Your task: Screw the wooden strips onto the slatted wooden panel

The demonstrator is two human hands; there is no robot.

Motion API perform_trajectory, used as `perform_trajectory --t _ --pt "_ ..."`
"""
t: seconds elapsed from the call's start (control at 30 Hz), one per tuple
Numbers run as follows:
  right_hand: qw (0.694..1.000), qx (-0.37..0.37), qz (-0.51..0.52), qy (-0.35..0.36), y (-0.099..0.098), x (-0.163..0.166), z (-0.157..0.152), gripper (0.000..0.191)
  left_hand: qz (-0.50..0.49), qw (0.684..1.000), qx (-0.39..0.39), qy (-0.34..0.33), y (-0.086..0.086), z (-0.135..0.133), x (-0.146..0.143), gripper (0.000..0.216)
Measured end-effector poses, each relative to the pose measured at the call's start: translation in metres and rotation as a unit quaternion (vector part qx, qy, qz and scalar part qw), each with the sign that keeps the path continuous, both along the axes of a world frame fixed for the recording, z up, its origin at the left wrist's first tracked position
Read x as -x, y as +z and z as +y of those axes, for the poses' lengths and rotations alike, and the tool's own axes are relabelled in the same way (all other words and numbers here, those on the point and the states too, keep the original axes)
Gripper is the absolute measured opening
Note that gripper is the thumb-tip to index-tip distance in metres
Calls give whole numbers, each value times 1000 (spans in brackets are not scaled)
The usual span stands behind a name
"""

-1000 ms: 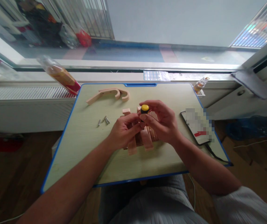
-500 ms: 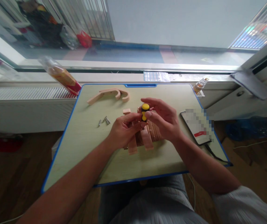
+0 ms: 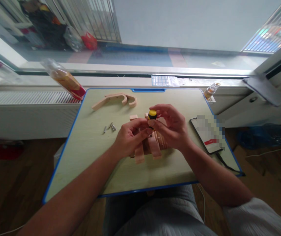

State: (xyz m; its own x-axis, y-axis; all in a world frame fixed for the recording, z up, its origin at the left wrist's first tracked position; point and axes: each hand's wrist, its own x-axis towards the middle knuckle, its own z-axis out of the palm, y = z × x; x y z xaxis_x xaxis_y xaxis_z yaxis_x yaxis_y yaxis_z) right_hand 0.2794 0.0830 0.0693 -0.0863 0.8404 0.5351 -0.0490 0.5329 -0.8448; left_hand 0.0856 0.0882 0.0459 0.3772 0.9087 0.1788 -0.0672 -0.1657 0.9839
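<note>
As the left hand (image 3: 129, 139) and right hand (image 3: 172, 131) clamp a yellow-capped screwdriver (image 3: 152, 114) over the part-built wooden frame (image 3: 152, 149) (tip hidden), screws (image 3: 109, 127) at ten o'clock and curved pieces (image 3: 116, 99) at eleven lie apparently unused.

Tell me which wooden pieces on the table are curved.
The hooked pair lying untouched near the table's far left corner; the pieces under the left hand and right hand are straight slats.
</note>
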Motion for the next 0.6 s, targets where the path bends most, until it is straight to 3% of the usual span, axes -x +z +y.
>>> perform_trajectory --t 0.33,0.6 --pt "1000 -8 8 -25 -1 8 -2 37 -10 1000 -7 17 -2 1 -3 37" --pt "994 77 21 68 3 -8 -5 36 46 998 -35 0 6 1 -2 32"
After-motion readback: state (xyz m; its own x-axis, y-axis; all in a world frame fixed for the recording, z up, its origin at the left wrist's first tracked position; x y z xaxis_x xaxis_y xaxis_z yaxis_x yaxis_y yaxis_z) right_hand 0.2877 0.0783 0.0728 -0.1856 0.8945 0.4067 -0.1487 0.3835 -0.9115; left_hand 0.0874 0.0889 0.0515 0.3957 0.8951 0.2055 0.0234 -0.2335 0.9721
